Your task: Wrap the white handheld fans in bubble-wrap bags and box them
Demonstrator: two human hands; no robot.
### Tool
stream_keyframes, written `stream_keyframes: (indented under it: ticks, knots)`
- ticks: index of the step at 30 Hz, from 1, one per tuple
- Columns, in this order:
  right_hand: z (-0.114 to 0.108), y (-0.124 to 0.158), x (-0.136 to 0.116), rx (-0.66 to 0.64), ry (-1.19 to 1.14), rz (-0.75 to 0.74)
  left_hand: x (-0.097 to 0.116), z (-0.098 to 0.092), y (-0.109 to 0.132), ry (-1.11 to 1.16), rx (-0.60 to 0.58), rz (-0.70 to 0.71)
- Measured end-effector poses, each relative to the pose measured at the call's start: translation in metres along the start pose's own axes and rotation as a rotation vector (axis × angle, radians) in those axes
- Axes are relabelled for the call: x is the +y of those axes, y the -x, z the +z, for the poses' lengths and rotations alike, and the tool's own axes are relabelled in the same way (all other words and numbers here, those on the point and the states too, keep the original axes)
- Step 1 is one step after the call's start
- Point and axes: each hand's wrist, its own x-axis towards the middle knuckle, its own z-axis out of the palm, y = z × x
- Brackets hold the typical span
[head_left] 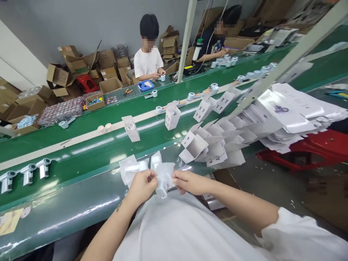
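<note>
My left hand (143, 184) and my right hand (187, 181) are both closed on a small white device wrapped in a clear plastic bag (164, 178), held over the near edge of the green conveyor belt (81, 156). Another bagged white item (129, 168) lies on the belt just left of my left hand. A pile of folded white cartons (214, 145) sits right beyond my hands.
Open white cartons (172, 116) stand on the belt; white cylindrical devices (28, 173) lie at its left. A stack of flat white cards (288, 112) rests on a red stool (320, 148). Two people work across the belt among cardboard boxes (108, 85). A slanted metal post (285, 61) crosses right.
</note>
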Motion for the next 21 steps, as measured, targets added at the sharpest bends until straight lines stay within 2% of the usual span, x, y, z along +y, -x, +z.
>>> stream_keyframes:
  ticks: [3,5,8,11,12,13,14,17,18,19,21]
  knots:
    - [-0.011,0.019,0.004,0.084,-0.213,0.001,0.018,0.002,-0.003,0.042,-0.059,0.004]
    - [-0.016,0.030,0.001,0.091,-0.386,-0.047,0.029,0.000,-0.001,0.041,-0.055,0.067]
    - [-0.017,0.037,-0.006,0.037,-0.689,-0.099,0.035,-0.001,-0.001,-0.043,-0.024,0.303]
    - [-0.013,0.032,-0.002,-0.034,-0.811,-0.163,0.027,0.012,-0.010,-0.183,-0.201,0.474]
    - [-0.014,0.029,0.004,-0.014,-0.764,-0.175,0.022,0.018,-0.015,-0.218,-0.250,0.477]
    - [-0.017,0.025,0.012,0.070,-0.659,-0.187,0.016,0.025,-0.021,-0.236,-0.259,0.461]
    - [-0.021,0.021,0.022,0.218,-0.496,-0.192,0.012,0.030,-0.027,-0.230,-0.225,0.428]
    - [-0.044,0.007,0.057,0.769,0.178,-0.128,0.005,0.035,-0.050,-0.073,0.000,0.238]
    - [-0.051,0.002,0.069,0.880,0.369,-0.090,0.006,0.034,-0.058,0.003,0.063,0.176]
    - [-0.058,-0.003,0.078,0.937,0.508,-0.055,0.010,0.033,-0.066,0.079,0.115,0.129]
    - [-0.066,-0.012,0.091,0.956,0.637,-0.023,0.019,0.029,-0.080,0.228,0.185,0.087]
